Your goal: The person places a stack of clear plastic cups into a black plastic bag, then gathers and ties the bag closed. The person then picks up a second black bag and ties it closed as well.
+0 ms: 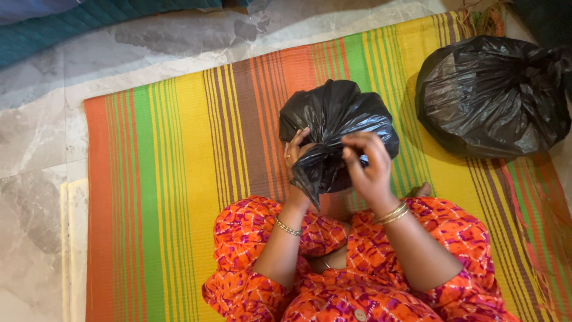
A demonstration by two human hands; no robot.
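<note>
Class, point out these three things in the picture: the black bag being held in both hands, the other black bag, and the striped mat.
held black bag (339, 113), head view, bulging top.
other black bag (491, 95), head view, middle of its side.
striped mat (173, 179), head view, bare yellow stripes.

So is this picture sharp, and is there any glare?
Head view: mostly sharp; soft, even light. White glints on the crinkled black bag held by the left hand and right hand, also on the second bag. The marble floor shows faint sheen.
</note>
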